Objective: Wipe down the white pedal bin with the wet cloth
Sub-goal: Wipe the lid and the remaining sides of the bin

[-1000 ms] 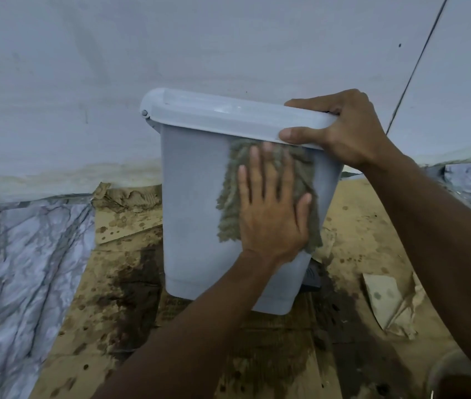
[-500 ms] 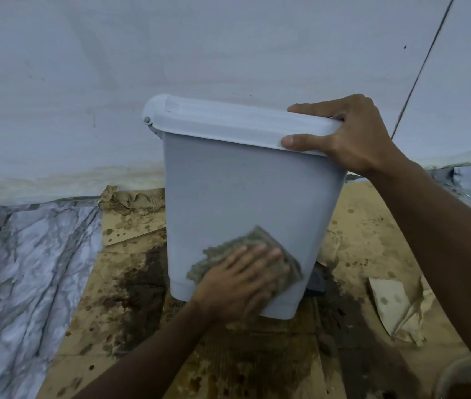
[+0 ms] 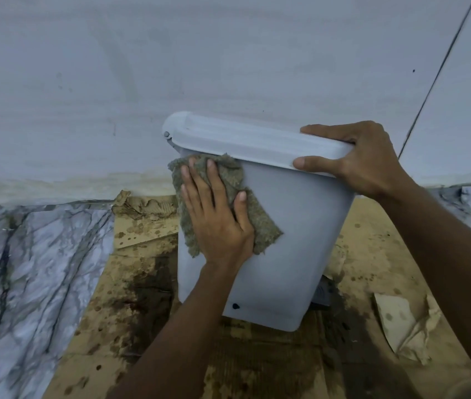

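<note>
The white pedal bin stands tilted on wet cardboard, lid closed, its dark pedal showing at the lower right. My left hand lies flat, fingers spread, pressing the grey-green wet cloth against the bin's upper left side, just under the lid. My right hand grips the lid's right end, thumb on the front edge and fingers over the top. A small dark spot marks the bin's lower front.
Stained, soaked cardboard covers the floor under the bin. Marble-patterned flooring lies to the left. A white wall rises right behind the bin. Torn paper lies at the right.
My left hand has slid the cloth from the bin's lower front up to the upper left corner under the lid. My right hand has kept its grip on the lid.
</note>
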